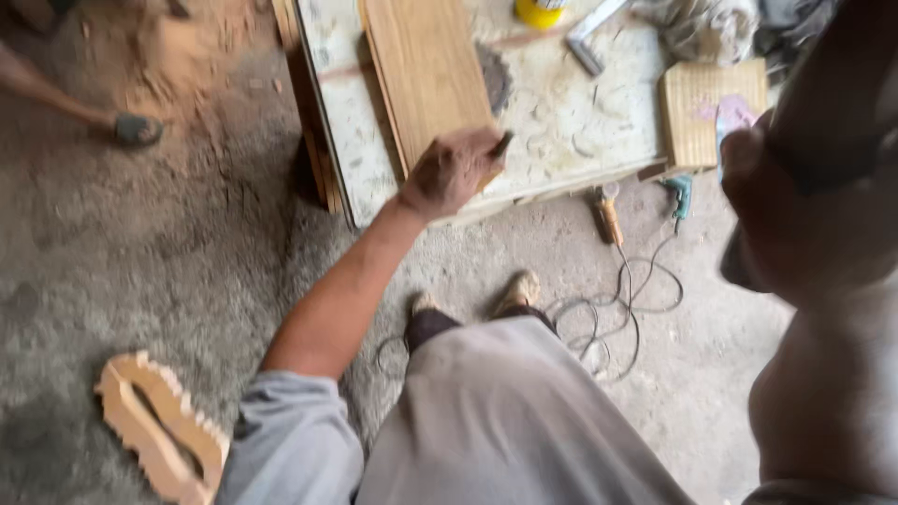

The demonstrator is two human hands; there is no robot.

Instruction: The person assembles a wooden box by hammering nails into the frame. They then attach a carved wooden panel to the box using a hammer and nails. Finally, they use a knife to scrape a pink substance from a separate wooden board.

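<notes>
One hand, the left hand (pixel 452 173), is seen closed at the near end of a wooden plank (pixel 426 70), its fingers curled around the plank's edge together with a small dark object that is too blurred to be named. The plank lies lengthwise on a dusty white workbench (pixel 561 122), its near end close to the bench's front edge. The right hand (pixel 748 159) is raised close to the camera; whether it is open or closed cannot be told. A slip is judged possible: the plank could be tipped off the near edge if pulled. Underfoot, a coiled cable (pixel 617 309) running from a power tool (pixel 608 213) could snag the feet (pixel 517 292). Open floor is left on the left side, up to a carved wooden piece (pixel 159 425).
</notes>
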